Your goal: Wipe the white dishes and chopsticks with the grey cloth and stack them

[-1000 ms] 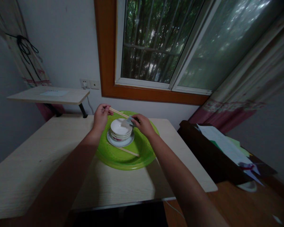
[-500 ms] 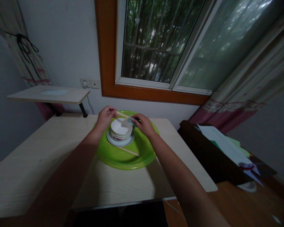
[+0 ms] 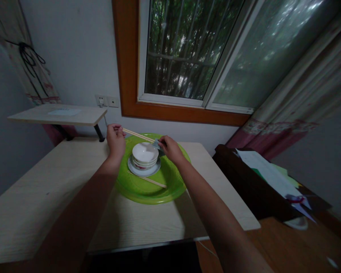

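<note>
My left hand (image 3: 115, 139) is closed on one end of a pair of pale chopsticks (image 3: 138, 135), left of the bowls. At their other end, my right hand (image 3: 170, 148) pinches a small grey-blue cloth (image 3: 156, 144) around them. Below the hands, a stack of several white bowls (image 3: 144, 153) stands on a white plate (image 3: 144, 173). The plate rests in a round green basin (image 3: 156, 198). More pale chopsticks (image 3: 153, 182) lie in the basin, in front of the plate.
The basin stands on a light wooden table (image 3: 142, 223). A small raised shelf (image 3: 82, 115) is at the back left, near a wall socket (image 3: 107, 101). On the right, papers (image 3: 261, 167) lie on a dark brown piece of furniture (image 3: 238, 182). A window (image 3: 187, 53) is behind.
My left hand has moved left and slightly up, away from the right hand. More of the chopsticks' length shows between the hands. My right hand and the cloth have hardly moved.
</note>
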